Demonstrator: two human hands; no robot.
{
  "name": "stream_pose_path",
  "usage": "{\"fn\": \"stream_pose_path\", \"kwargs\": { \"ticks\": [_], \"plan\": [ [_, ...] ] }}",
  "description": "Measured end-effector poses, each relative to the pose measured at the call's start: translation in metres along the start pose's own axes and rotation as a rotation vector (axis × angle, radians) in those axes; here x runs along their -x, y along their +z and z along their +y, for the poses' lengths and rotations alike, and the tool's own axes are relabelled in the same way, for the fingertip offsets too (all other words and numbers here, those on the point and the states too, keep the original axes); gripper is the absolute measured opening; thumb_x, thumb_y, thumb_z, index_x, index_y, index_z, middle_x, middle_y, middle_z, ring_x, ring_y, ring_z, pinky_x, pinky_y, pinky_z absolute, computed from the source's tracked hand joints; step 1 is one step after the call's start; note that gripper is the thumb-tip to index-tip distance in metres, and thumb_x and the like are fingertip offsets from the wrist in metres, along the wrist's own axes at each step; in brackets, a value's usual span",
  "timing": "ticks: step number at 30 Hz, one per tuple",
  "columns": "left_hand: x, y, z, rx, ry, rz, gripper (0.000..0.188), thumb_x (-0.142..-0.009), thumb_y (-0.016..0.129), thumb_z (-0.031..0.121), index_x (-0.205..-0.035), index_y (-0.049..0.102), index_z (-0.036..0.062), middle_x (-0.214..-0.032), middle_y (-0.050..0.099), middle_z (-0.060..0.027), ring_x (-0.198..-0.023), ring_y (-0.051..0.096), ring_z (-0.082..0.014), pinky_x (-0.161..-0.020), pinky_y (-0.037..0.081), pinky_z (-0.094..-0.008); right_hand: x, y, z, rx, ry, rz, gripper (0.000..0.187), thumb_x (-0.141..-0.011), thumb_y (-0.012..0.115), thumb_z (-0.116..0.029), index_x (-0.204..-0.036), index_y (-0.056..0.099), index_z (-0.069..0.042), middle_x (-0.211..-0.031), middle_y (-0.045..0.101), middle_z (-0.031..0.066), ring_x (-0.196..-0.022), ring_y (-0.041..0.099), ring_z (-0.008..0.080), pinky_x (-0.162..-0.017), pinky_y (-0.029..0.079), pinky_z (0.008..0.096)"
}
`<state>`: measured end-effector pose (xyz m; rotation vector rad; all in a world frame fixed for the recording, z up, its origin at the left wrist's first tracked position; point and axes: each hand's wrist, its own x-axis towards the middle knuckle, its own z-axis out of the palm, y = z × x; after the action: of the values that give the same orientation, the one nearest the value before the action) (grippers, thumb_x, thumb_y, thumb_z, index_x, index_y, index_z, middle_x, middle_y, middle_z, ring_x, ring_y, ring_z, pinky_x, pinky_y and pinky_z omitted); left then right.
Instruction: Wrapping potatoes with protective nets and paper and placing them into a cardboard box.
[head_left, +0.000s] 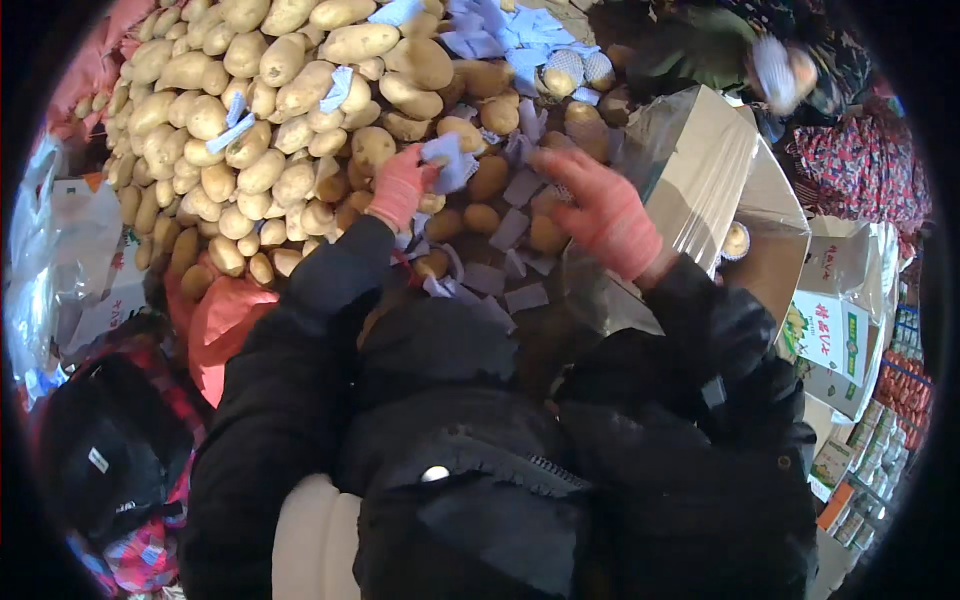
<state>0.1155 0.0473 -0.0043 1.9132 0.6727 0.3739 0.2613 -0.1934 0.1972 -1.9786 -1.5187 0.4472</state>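
My left hand (400, 187), in a coral-red glove, pinches a pale blue-lavender foam net sleeve (448, 162) above the potatoes. My right hand (603, 214), gloved the same way, hovers to the right with its fingers stretched and apart, slightly blurred; no object shows in it. Below and between both hands lie loose potatoes (487, 177) and scattered flattened foam sleeves (510, 228). A large heap of potatoes (285, 100) rises at the far left, with a few blue sleeves on it.
An open cardboard box (700, 150) lined with clear plastic stands at my right, a netted potato (735, 240) beside it. Another person's gloved hand (783, 75) is at the far right. A red sack (228, 320) lies left of my arm. Printed cartons (835, 325) stand farther right.
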Motion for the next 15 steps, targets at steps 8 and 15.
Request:
{"fn": "stream_pose_path", "kwargs": {
  "ticks": [8,15],
  "plan": [
    [0.055,-0.039,0.139,0.034,0.154,-0.222,0.033,-0.086,0.068,0.019,-0.113,0.065,0.0012,-0.092,0.070,-0.0072,-0.081,0.064,-0.0158,-0.074,0.051,-0.0311,-0.033,0.017,-0.023,0.031,-0.306,0.154,0.025,-0.080,0.072,-0.005,-0.104,0.067,-0.008,-0.119,0.060,0.0075,-0.099,0.063,0.0275,-0.082,0.052,0.0334],
    [0.067,-0.042,0.161,0.361,-0.029,-0.333,0.033,-0.093,0.066,0.020,-0.117,0.064,-0.0016,-0.100,0.068,-0.0012,-0.090,0.059,-0.0099,-0.082,0.048,-0.0254,-0.018,0.006,-0.049,-0.070,-0.145,0.119,0.017,-0.083,0.070,-0.009,-0.100,0.066,-0.007,-0.098,0.065,0.0131,-0.086,0.065,0.0299,-0.076,0.052,0.0344]
  ]
}}
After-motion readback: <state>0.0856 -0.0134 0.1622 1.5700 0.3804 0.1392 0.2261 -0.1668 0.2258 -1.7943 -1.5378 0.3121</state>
